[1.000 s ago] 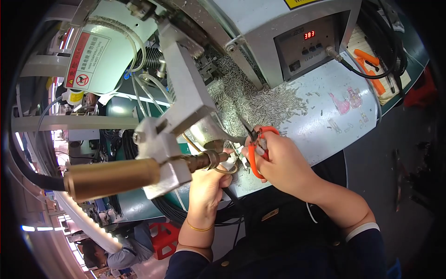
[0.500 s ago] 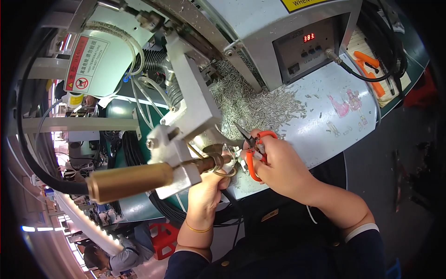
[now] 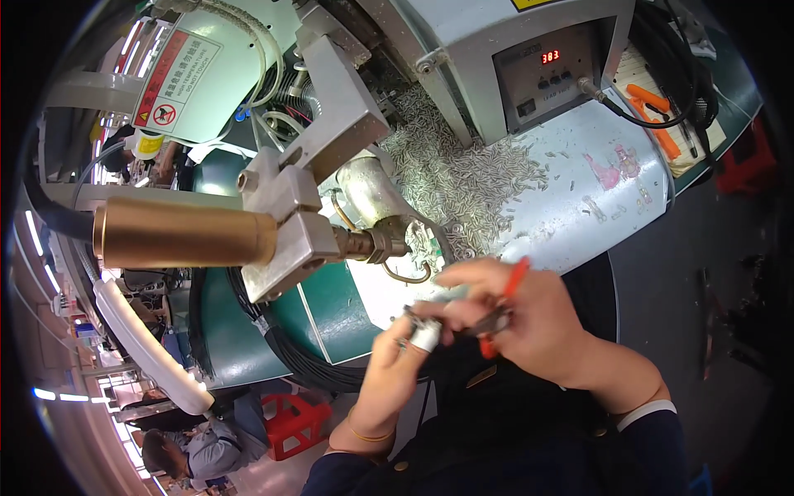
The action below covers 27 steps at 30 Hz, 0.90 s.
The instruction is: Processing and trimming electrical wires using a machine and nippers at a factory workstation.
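Note:
My left hand [image 3: 390, 360] is closed, its thumb and fingers pinched on a small dark piece too blurred to name. A white cover [image 3: 426, 335] sits on one of its fingertips. Against those fingertips works my right hand [image 3: 538, 326], smeared by motion, with red-handled snips [image 3: 517, 277] in its grip. The dark blades of the snips point toward the left hand. Both hands are just in front of a soldering machine's metal ring holder [image 3: 442, 240], where small green-and-white bits lie. Above and left juts the machine's brass-coloured cylinder [image 3: 182, 236], clamped in a metal block [image 3: 294, 248].
Many short metal pieces [image 3: 463, 186] are heaped behind the ring. A control box [image 3: 554, 70] with a lit display stands at the back. Orange-handled tools [image 3: 653, 116] lie far right. Black cables [image 3: 306, 360] run along the left. A person [image 3: 198, 450] sits near a red stool [image 3: 298, 422].
Both hands have drawn back toward me from the ring holder, the snips moving with the right hand. The machine appears lower and further left in view as the head turned.

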{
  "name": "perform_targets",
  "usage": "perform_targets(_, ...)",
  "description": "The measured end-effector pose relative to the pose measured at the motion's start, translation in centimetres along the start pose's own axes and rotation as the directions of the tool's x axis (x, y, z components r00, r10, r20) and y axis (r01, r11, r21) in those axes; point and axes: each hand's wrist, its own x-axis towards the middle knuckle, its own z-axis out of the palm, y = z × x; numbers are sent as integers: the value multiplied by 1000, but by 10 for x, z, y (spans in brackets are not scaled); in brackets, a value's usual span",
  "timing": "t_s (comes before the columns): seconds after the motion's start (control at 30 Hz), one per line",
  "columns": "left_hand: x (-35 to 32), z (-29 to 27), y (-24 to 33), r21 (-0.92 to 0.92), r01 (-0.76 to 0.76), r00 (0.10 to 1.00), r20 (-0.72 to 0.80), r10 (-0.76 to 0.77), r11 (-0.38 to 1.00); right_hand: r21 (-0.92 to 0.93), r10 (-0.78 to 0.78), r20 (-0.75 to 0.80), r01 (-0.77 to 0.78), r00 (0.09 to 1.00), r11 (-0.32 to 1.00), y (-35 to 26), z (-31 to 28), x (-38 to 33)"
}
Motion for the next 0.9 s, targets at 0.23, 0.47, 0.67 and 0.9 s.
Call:
perform_targets(0.23, -13, 4, -1, 85, 67, 990, -131, -56, 994, -133, 139, 199, -114, 970, 985, -8, -1, -3)
perform_targets(0.47, -6, 8, -3, 569, -323, 860, -156, 485, 756, 305, 546, 488, -719, 681, 625, -12, -1, -1)
perform_targets(0.67, -3, 1, 2, 839, -485, 724, 227, 651, 247, 239, 568, 590, -796, 575, 557, -7, -4, 7)
perform_targets(0.9, 3, -2, 2, 410, -273, 917, -164, 365, 870, 467, 427, 621, -747, 658, 473, 9, 13, -1)
